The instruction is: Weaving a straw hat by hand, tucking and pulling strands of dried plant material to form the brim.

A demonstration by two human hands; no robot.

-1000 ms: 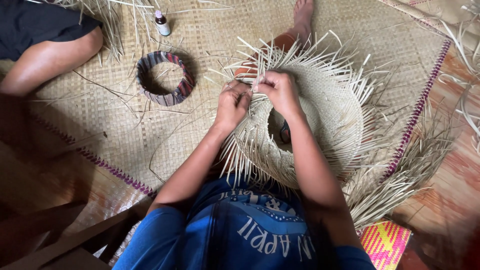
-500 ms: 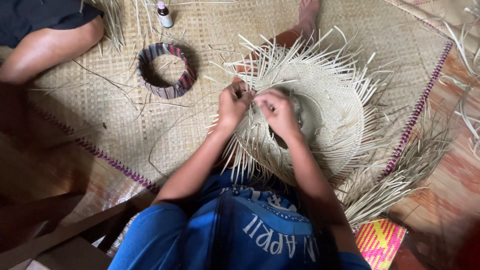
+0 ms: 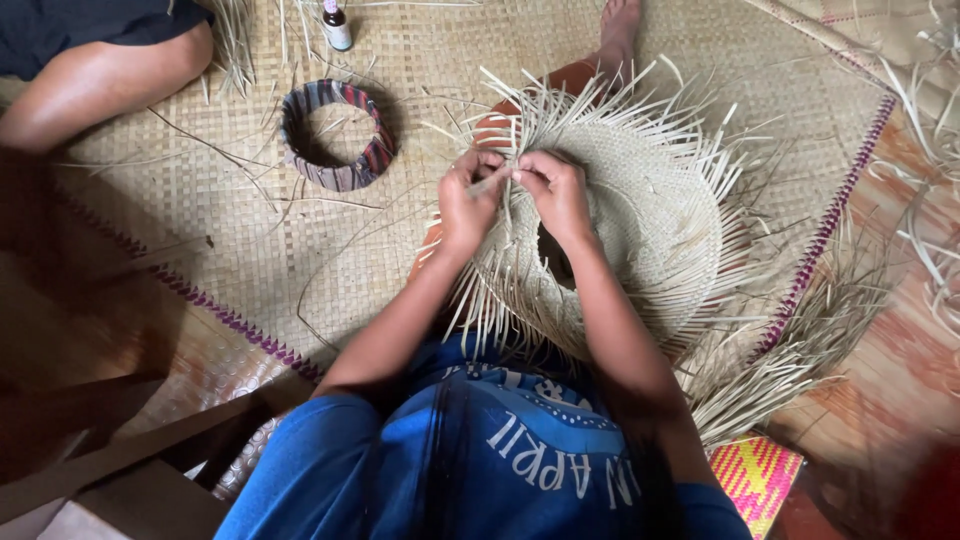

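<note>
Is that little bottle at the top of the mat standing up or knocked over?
Standing up. The small dark bottle sits upright on the woven mat, its pale cap end toward the frame's top edge, partly cut off.

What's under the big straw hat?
The straw hat lies on a woven mat. An orange-clad leg and a bare foot stick out beyond it. The rest of the leg is covered.

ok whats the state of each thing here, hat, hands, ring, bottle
woven straw hat: unfinished, loose strands sticking out round the brim
left hand: pinching strands at the brim
right hand: pinching strands beside it
striped woven ring: lying flat on the mat
small bottle: upright, capped
</note>
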